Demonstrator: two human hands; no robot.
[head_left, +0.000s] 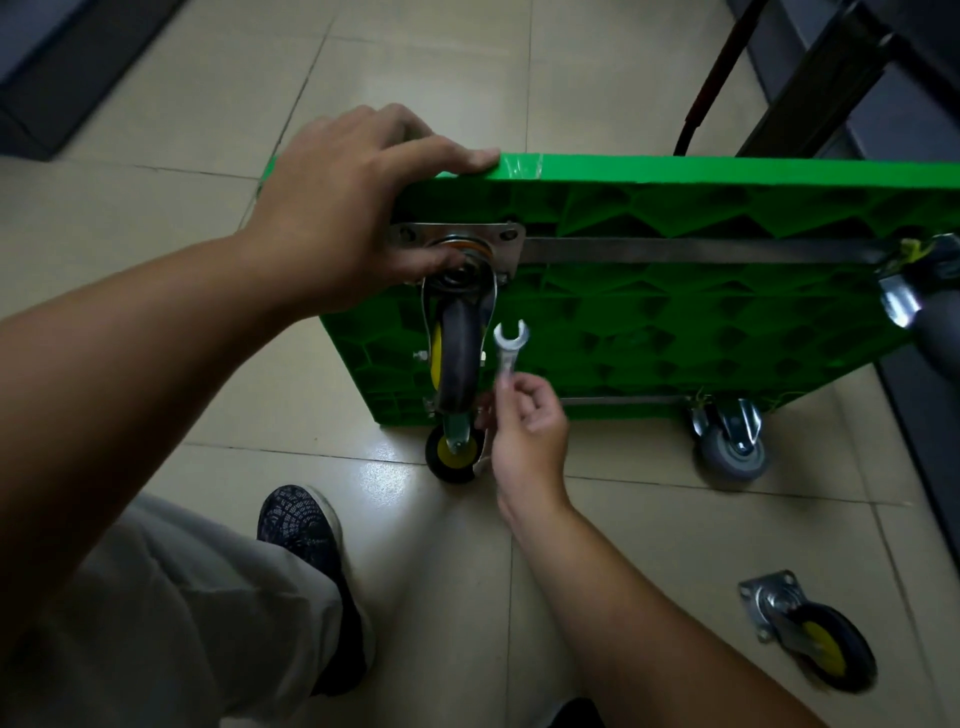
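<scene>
Your left hand (337, 208) curls its fingers over the top edge of the green cart (675, 322), which is tipped on its side on the floor. Your right hand (530, 431) pinches the wrench (508, 348) beside the wheel (460, 358). You look to be working on the wheel's bolts; next, seat the open end on one.

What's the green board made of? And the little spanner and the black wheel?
Green board: looks like moulded plastic, matte, with honeycomb ribs on the side facing us. Spanner: shiny silver metal, probably steel, since it glints brightly. Black wheel: dull dark tread, likely rubber, on a yellow hub that seems to be plastic.
</scene>
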